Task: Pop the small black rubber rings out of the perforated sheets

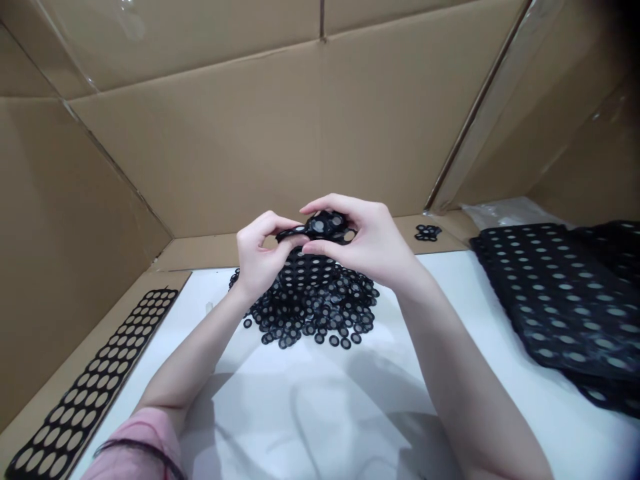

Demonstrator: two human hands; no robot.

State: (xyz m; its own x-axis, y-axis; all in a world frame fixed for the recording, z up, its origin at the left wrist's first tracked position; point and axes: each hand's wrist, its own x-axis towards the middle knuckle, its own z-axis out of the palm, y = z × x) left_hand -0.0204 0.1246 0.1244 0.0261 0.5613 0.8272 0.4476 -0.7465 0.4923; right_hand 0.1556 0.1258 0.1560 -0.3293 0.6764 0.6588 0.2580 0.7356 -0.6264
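Both hands are raised over the middle of the white surface, close together. A bunched black sheet (320, 227) with round discs in it is between them. My left hand (263, 250) pinches its left end between thumb and fingers. On the other side, my right hand (363, 237) grips the folded right part, thumb below and fingers above. Beneath the hands lies a pile of black rings (320, 307) with pale centres. The lower part of the held sheet, or another one behind the pile, shows rows of holes; I cannot tell which.
Stacked black perforated sheets (575, 293) lie on the right. A black strip with empty round holes (95, 383) rests along the left edge. A small black cluster of rings (427, 233) sits at the back right, near clear plastic (505, 212). Cardboard walls (240, 153) surround the white surface (320, 420).
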